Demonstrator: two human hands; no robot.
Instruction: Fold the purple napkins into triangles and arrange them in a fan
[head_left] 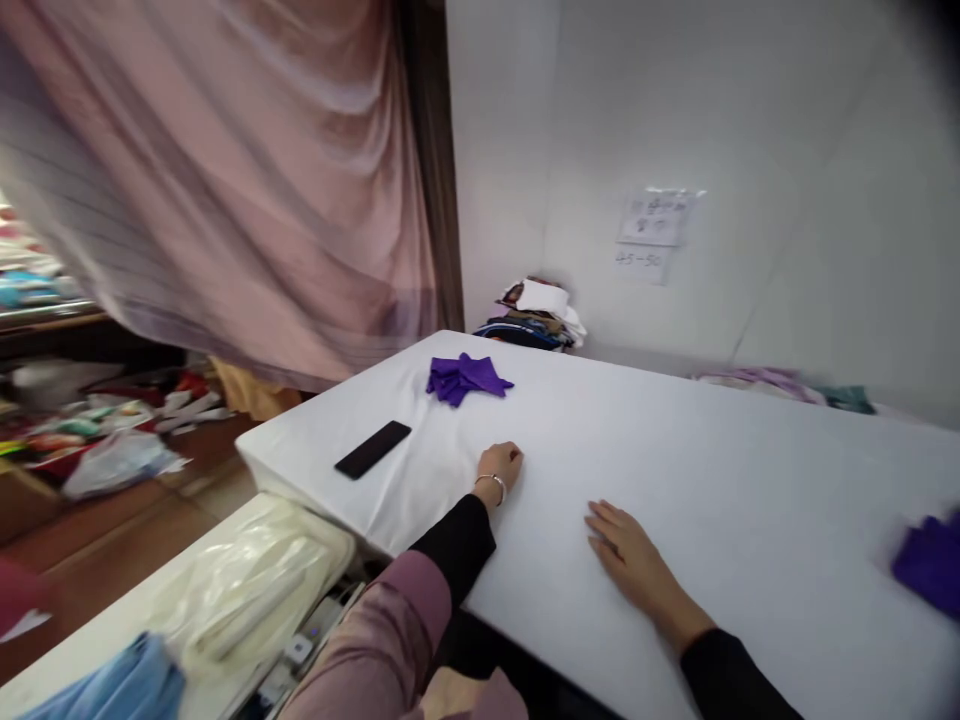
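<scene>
My left hand, with a bracelet at its wrist, rests on a white-covered table. Its fingers are curled closed, and the inside of the grip is hidden. Creases run through the white cover just left of it. My right hand lies on the same surface nearer to me, palm down, fingers stretched out and holding nothing. Beyond my left hand lies a crumpled purple cloth. A black phone lies flat to the left. Another purple cloth is partly cut off at the right edge, blurred.
A pink curtain hangs at the left, by a dark post. Folded fabrics are piled behind the table's far corner. At the lower left stands a lower table with clear plastic and blue cloth. Paper notes are on the wall.
</scene>
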